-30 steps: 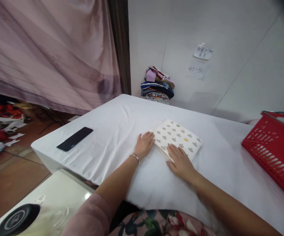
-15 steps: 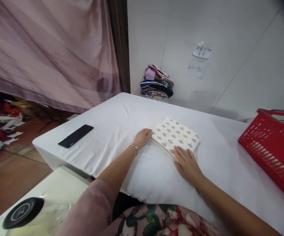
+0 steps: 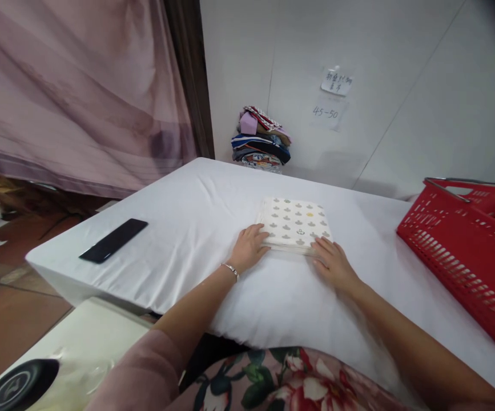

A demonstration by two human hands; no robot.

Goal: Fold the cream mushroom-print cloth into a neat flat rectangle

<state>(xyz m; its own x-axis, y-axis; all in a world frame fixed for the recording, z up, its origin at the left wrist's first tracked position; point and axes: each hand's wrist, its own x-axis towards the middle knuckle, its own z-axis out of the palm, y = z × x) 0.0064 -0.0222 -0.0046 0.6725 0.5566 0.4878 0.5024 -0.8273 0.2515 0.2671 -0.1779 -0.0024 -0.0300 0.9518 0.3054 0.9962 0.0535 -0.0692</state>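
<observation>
A folded white cloth [image 3: 296,221], printed with small grey motifs and a yellow one, lies flat on the white-covered table [image 3: 178,228]. It looks several layers thick. My left hand [image 3: 247,246] grips its near left corner, fingers along the side and thumb at the front edge. At the near right corner my right hand [image 3: 335,262] has its fingertips on top and its thumb by the front edge. How firmly each hand pinches the layers cannot be seen.
To the right stands a red plastic basket [image 3: 465,245] with a metal handle. A black phone [image 3: 114,240] lies at the left. Stacked folded clothes [image 3: 261,140] rise behind the far edge by the wall. A black round lid [image 3: 18,385] is at the lower left.
The folded cloth has turned so that its front edge now faces me squarely. Both hands have moved with its corners, and the whole view has shifted slightly.
</observation>
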